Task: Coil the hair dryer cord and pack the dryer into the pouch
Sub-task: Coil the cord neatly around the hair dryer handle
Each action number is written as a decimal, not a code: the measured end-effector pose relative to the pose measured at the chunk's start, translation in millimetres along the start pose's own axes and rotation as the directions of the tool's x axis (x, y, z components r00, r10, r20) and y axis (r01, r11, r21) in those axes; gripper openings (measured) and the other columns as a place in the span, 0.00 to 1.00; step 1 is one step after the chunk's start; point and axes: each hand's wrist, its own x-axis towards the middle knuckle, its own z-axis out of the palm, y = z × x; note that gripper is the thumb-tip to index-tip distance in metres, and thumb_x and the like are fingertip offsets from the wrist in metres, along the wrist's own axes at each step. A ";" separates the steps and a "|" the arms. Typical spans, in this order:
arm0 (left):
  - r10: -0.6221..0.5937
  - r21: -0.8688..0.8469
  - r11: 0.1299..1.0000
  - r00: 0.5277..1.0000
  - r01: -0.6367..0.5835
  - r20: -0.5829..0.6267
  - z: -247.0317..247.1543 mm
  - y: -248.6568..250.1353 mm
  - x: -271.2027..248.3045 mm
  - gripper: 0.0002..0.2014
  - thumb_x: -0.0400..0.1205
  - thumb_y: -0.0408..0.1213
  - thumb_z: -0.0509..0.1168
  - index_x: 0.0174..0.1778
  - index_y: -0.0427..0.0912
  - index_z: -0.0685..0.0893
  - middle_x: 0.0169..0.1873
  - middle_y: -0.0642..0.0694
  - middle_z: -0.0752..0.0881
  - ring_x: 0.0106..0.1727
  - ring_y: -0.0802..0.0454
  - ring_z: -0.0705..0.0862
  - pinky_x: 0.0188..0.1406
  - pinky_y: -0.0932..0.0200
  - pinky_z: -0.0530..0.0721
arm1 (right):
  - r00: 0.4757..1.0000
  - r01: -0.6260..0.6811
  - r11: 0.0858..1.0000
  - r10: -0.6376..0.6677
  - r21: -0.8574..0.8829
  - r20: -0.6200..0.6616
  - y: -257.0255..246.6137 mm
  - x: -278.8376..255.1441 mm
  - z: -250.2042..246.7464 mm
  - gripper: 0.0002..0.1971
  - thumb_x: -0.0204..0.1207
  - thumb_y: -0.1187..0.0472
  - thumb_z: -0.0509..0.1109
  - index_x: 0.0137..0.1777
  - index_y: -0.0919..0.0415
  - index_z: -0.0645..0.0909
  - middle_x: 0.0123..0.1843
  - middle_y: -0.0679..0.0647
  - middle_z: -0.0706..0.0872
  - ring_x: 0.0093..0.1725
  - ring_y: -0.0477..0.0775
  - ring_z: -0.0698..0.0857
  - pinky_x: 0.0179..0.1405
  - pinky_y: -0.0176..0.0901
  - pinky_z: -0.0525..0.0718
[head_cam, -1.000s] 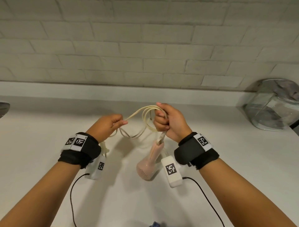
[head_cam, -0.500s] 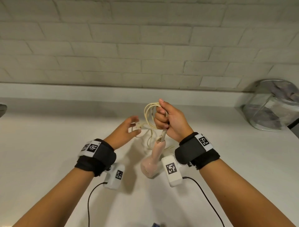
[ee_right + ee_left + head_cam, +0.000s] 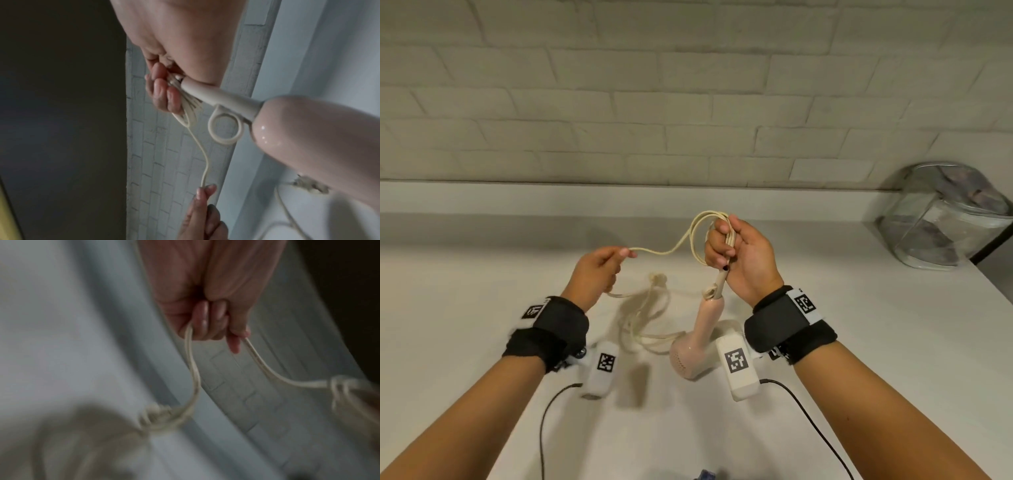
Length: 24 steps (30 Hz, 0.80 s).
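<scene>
A pale pink hair dryer (image 3: 697, 337) hangs head-down just above the white counter (image 3: 859, 342), its handle (image 3: 308, 134) pointing up. My right hand (image 3: 736, 250) grips several loops of the cream cord (image 3: 698, 226) bunched at the cord's stiff collar (image 3: 213, 94). To its left my left hand (image 3: 599, 270) pinches a single strand of the cord (image 3: 265, 365) that runs across to the loops. More slack cord and the plug (image 3: 659, 279) lie on the counter between my hands. A clear pouch (image 3: 948, 219) with a zip rim sits at the back right against the wall.
A white brick wall (image 3: 688, 102) with a low ledge runs along the back of the counter. Black cables (image 3: 808, 421) trail from my wrist cameras toward the counter's front edge. A small blue object (image 3: 705, 475) peeks in at the bottom edge.
My left hand has let go of the plug, which now lies on the counter, and has moved left, drawing a strand of cord taut. My right hand still grips the loops.
</scene>
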 end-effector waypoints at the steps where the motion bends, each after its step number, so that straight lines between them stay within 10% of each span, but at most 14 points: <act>1: 0.091 0.301 0.948 0.994 -0.104 0.056 -4.9 2.2 0.9 0.11 0.82 0.45 0.59 0.41 0.53 0.87 0.27 0.59 0.81 0.28 0.62 0.77 0.32 0.63 0.73 | 1.000 0.004 1.000 -0.004 -0.017 -0.012 0.0 0.8 1.8 0.18 0.82 0.55 0.46 0.32 0.58 0.67 0.18 0.47 0.66 0.19 0.47 0.64 0.23 0.39 0.60; 5: -0.012 0.832 0.434 0.921 -0.345 0.389 -3.4 15.1 -10.3 0.24 0.76 0.64 0.51 0.51 0.54 0.84 0.45 0.51 0.87 0.46 0.51 0.82 0.44 0.56 0.76 | 1.000 0.015 1.000 -0.016 -0.021 -0.022 2.4 4.1 9.9 0.18 0.84 0.54 0.46 0.35 0.58 0.68 0.21 0.50 0.72 0.22 0.50 0.72 0.25 0.37 0.71; 11: 0.145 0.745 0.206 0.772 -0.635 0.618 13.5 45.3 -34.0 0.25 0.75 0.66 0.52 0.42 0.51 0.85 0.38 0.52 0.85 0.39 0.50 0.83 0.35 0.56 0.74 | 0.996 0.064 0.964 -0.076 -0.258 -0.038 6.9 11.4 20.7 0.15 0.85 0.56 0.47 0.39 0.57 0.69 0.29 0.53 0.83 0.29 0.49 0.81 0.32 0.37 0.80; 17: 0.438 0.581 0.496 0.763 -0.646 0.475 3.3 87.6 -30.4 0.27 0.74 0.67 0.51 0.18 0.50 0.66 0.16 0.52 0.67 0.20 0.54 0.69 0.23 0.61 0.66 | 0.997 0.081 0.730 -0.060 -0.679 0.055 7.9 7.1 37.9 0.11 0.85 0.59 0.48 0.47 0.63 0.69 0.34 0.56 0.80 0.30 0.43 0.79 0.34 0.30 0.76; 20: 0.443 0.413 0.697 0.805 -0.586 0.394 11.3 110.0 -22.0 0.23 0.75 0.61 0.55 0.22 0.53 0.81 0.19 0.58 0.81 0.28 0.60 0.81 0.30 0.72 0.71 | 0.998 0.049 0.645 0.001 -0.762 0.065 13.2 5.1 52.5 0.16 0.85 0.57 0.49 0.42 0.63 0.74 0.30 0.55 0.80 0.26 0.42 0.78 0.28 0.27 0.76; 24: 0.479 0.495 0.692 0.847 -0.525 0.229 14.3 124.0 -0.5 0.23 0.75 0.62 0.54 0.25 0.50 0.77 0.22 0.51 0.80 0.28 0.51 0.79 0.32 0.57 0.74 | 0.989 0.012 0.703 0.094 -0.711 0.110 12.4 -4.1 60.6 0.29 0.84 0.45 0.41 0.34 0.61 0.74 0.22 0.56 0.69 0.19 0.49 0.68 0.23 0.39 0.70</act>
